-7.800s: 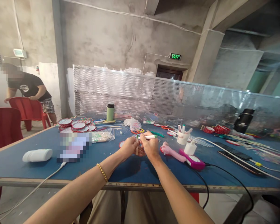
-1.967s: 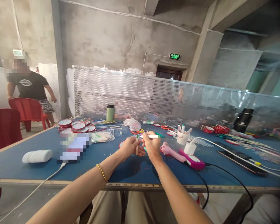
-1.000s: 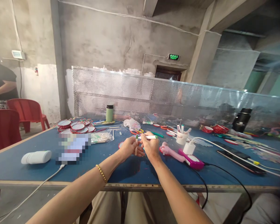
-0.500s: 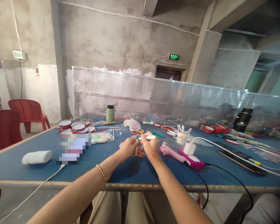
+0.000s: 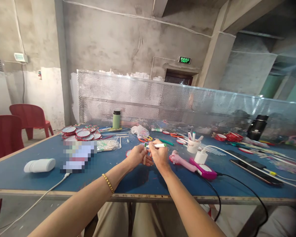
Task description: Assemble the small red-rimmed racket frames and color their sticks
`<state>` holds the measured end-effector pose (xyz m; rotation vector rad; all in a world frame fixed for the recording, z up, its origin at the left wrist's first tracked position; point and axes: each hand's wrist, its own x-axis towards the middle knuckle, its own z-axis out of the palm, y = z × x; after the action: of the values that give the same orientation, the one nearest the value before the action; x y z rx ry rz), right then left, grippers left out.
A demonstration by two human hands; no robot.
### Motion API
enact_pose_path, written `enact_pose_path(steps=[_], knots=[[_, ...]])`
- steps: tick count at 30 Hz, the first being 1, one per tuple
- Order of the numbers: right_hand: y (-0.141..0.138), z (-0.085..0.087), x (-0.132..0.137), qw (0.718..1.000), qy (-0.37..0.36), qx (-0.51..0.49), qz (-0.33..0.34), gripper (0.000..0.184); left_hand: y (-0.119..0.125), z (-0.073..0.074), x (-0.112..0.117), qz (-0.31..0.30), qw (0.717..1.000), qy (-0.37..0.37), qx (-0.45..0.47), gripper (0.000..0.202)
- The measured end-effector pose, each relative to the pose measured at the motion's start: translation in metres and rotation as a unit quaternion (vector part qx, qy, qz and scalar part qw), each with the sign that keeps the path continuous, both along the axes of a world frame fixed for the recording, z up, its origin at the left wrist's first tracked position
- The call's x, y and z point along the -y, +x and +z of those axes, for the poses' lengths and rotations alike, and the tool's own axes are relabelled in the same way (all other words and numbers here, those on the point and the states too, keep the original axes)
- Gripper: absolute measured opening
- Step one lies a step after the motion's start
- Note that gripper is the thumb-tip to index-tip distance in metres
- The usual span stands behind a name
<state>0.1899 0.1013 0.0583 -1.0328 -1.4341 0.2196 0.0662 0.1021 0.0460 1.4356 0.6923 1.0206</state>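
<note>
My left hand grips a flat wooden stick that stands upright between its fingers. The top end of the stick looks green. In my right hand is a white marker with a green end, lying across toward the left. Its tip meets or nearly meets the top of the stick; contact is too small to make out. Both hands are close together above the blue table. Partly hidden behind my left hand is a red-rimmed disc.
Red-rimmed discs and a bag of sticks lie left, near a phone and white bottle. To the right are a cup of markers, a pink glue gun, a magenta box and cables.
Both hands keep almost the same pose, with the marker still at the stick's top. The whole view has shifted very slightly.
</note>
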Motion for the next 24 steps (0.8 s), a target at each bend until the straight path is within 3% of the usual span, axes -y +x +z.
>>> enact_pose_path(steps=[8, 14, 18, 24], knots=[[-0.002, 0.004, 0.005, 0.999, -0.008, -0.039, -0.017, 0.022, 0.0, 0.003, 0.001, -0.01, 1.0, 0.0, 0.008, 0.023], [0.001, 0.009, 0.005, 0.991, -0.012, -0.133, 0.013, 0.018, -0.006, 0.007, 0.0, 0.0, 1.0, -0.025, 0.013, 0.016], [0.009, 0.017, 0.005, 0.975, 0.006, -0.212, 0.065, 0.026, -0.01, 0.006, -0.002, -0.026, 0.997, -0.03, 0.061, 0.017], [0.032, 0.03, 0.021, 0.976, -0.001, -0.191, 0.107, 0.035, -0.012, 0.009, -0.001, -0.036, 0.994, -0.03, 0.1, 0.023]])
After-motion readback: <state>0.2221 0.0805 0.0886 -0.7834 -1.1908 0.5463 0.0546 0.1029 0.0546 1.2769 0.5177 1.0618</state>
